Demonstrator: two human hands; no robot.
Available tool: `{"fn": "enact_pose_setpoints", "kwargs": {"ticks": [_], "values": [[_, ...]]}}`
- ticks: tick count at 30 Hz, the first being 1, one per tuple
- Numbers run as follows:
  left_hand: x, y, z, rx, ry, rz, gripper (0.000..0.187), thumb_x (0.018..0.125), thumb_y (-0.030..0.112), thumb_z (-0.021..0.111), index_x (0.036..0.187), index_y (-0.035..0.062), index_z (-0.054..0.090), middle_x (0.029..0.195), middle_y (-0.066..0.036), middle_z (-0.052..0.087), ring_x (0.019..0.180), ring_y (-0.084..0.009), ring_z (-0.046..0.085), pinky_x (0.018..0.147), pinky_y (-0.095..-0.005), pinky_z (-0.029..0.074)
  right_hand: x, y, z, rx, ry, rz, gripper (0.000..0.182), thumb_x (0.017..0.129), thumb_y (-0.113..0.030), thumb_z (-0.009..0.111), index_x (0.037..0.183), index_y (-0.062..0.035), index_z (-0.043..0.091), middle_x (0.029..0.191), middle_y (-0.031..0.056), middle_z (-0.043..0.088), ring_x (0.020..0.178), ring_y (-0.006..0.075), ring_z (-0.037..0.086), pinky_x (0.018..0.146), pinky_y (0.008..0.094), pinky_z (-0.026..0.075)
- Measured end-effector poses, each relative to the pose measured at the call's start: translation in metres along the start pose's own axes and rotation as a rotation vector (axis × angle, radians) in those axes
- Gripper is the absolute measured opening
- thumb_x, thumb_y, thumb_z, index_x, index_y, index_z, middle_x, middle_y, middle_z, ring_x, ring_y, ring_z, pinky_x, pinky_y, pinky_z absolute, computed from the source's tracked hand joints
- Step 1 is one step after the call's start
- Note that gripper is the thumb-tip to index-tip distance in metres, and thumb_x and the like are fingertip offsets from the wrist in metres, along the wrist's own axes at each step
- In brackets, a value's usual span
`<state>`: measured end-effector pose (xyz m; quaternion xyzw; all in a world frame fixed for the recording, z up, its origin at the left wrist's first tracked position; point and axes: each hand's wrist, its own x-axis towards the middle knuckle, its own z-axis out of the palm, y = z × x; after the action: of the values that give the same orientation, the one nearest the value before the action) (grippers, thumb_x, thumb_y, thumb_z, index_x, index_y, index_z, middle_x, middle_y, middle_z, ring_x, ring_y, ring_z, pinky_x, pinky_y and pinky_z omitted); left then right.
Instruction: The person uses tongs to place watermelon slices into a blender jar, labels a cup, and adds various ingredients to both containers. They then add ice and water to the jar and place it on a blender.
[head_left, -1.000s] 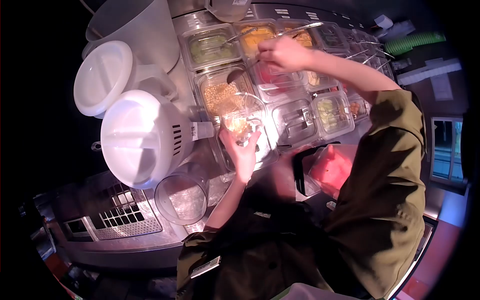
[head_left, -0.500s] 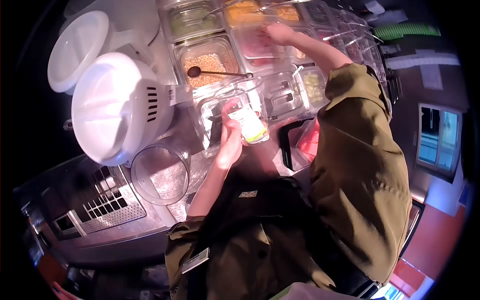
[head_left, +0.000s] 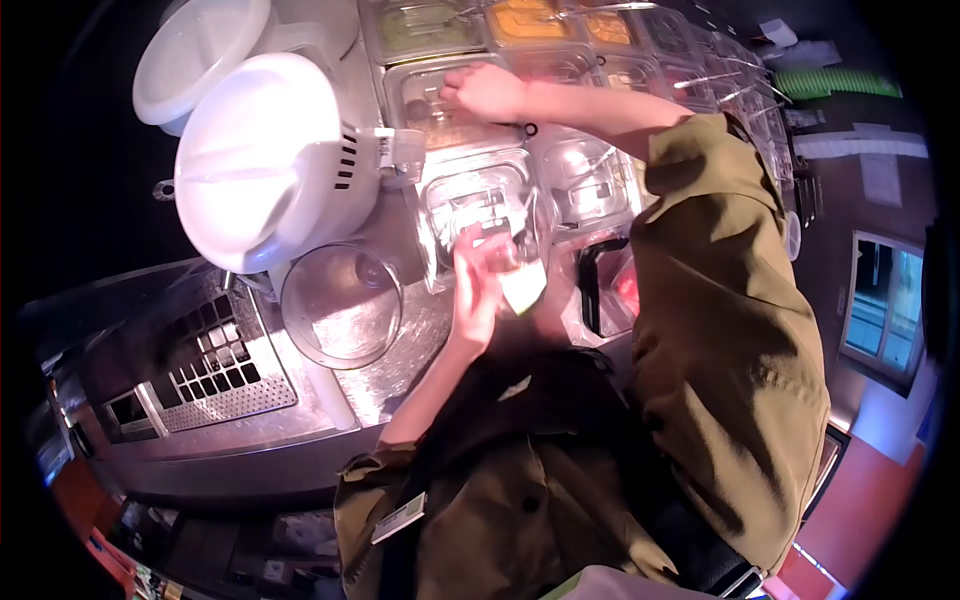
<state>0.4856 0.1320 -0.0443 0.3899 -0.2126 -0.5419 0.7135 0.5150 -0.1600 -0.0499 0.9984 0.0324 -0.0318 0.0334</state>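
Observation:
My left hand (head_left: 474, 290) is wrapped round a small clear cup with a white, green-edged label (head_left: 522, 286), tilted over the counter's front. Just beyond it is a clear lidded container (head_left: 436, 212). My right hand (head_left: 488, 94) reaches across to the container of pale yellow grains (head_left: 398, 100), its fingers bent down on what looks like a clear lid (head_left: 425, 85) over it. Part of that lid is hidden under the hand. A dark ring-shaped handle end (head_left: 531, 130) shows at the container's right edge.
Clear food containers with green (head_left: 428, 28) and orange (head_left: 527, 20) contents stand at the back. On the left are a white rounded appliance (head_left: 262, 160), a round clear container (head_left: 343, 350) and a drain grate (head_left: 215, 350). A black-edged container (head_left: 592, 290) sits front right.
My right hand has moved left from the reddish container to the grain container, which now looks covered. The ladle over the grains is mostly hidden. The cup has turned, and the view has shifted.

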Motion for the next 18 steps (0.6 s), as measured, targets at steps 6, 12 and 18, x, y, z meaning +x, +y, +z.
{"fn": "enact_pose_setpoints", "kwargs": {"ticks": [6, 12, 18], "values": [[-0.06, -0.007, -0.026, 0.217, -0.011, 0.081, 0.087, 0.073, 0.055, 0.056, 0.129, -0.0007, 0.019, 0.12, -0.015, 0.041, 0.114, -0.0231, 0.039, 0.096, -0.0361, 0.029, -0.052, -0.084, 0.002, 0.21, 0.025, -0.289, 0.03, 0.067, -0.032, 0.059, 0.072, -0.0036, 0.048, 0.067, 0.0092, 0.052, 0.063, 0.026, 0.056, 0.055, 0.0353, 0.046], [-0.081, -0.002, -0.043, 0.43, -0.04, 0.061, 0.077, 0.068, 0.034, 0.068, 0.124, -0.003, 0.031, 0.121, -0.015, 0.042, 0.115, -0.0275, 0.039, 0.098, -0.0374, 0.027, -0.066, -0.121, 0.02, 0.211, 0.001, -0.126, 0.032, 0.068, -0.029, 0.057, 0.075, -0.001, 0.044, 0.068, 0.0118, 0.05, 0.063, 0.0254, 0.054, 0.052, 0.0349, 0.045], [-0.103, 0.015, -0.058, 0.64, -0.093, 0.025, 0.089, 0.052, 0.037, 0.08, 0.12, -0.0023, 0.037, 0.118, -0.016, 0.045, 0.11, -0.026, 0.044, 0.093, -0.0363, 0.034, -0.072, -0.142, -0.014, 0.223, -0.188, -0.165, 0.026, 0.065, -0.021, 0.057, 0.075, 0.0003, 0.045, 0.07, 0.0135, 0.052, 0.065, 0.0256, 0.057, 0.051, 0.035, 0.047]]}}
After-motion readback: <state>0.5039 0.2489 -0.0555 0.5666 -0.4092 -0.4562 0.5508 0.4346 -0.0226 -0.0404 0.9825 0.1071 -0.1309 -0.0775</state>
